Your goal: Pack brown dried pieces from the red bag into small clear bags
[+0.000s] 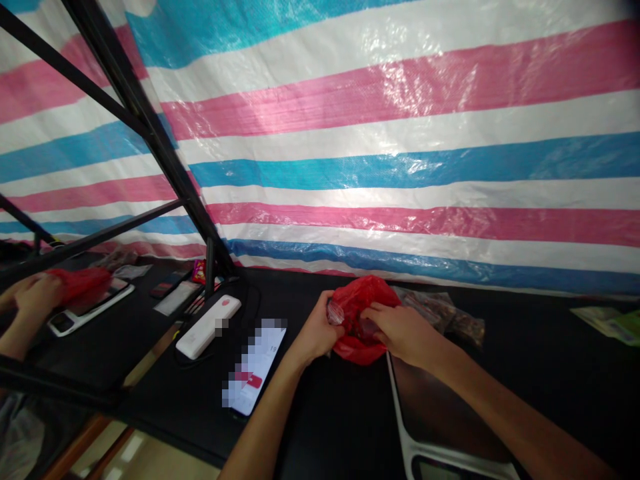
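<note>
A crumpled red plastic bag sits on the black table, just past a white-edged scale. My left hand pinches the bag's left edge, where a bit of clear plastic shows. My right hand has its fingers closed on the bag's right side. Both forearms reach in from below.
A lit phone and a white power bank lie left of my hands. Clear packets lie behind the bag. At far left another person's hands hold a red bag over a second scale. A striped tarp hangs behind.
</note>
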A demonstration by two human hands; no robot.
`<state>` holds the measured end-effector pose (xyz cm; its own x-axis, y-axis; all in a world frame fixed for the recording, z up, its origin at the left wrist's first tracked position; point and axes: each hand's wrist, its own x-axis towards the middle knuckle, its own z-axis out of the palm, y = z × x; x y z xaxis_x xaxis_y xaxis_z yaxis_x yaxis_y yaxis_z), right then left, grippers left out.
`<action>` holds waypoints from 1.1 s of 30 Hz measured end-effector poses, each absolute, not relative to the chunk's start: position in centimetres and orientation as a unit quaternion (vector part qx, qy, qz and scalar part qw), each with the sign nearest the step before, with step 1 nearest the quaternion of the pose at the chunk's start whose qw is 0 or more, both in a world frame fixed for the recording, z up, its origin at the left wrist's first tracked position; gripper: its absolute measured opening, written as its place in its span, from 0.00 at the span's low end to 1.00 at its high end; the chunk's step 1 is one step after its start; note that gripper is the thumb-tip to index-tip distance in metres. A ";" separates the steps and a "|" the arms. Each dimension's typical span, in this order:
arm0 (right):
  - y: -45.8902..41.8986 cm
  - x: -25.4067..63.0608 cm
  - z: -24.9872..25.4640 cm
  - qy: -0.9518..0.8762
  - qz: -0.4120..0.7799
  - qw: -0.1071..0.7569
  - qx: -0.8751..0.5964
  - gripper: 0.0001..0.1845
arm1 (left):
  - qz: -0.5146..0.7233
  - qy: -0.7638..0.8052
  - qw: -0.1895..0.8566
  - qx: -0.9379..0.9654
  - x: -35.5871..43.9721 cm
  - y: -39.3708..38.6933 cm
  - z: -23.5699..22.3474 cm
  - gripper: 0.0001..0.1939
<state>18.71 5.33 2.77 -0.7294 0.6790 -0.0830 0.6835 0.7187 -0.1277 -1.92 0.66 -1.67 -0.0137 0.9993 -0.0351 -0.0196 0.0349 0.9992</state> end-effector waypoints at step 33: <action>5.4 17.6 1.2 0.925 -0.074 -0.021 0.371 0.22 | 0.543 0.542 0.507 0.392 -1.3 1.1 -1.8 0.21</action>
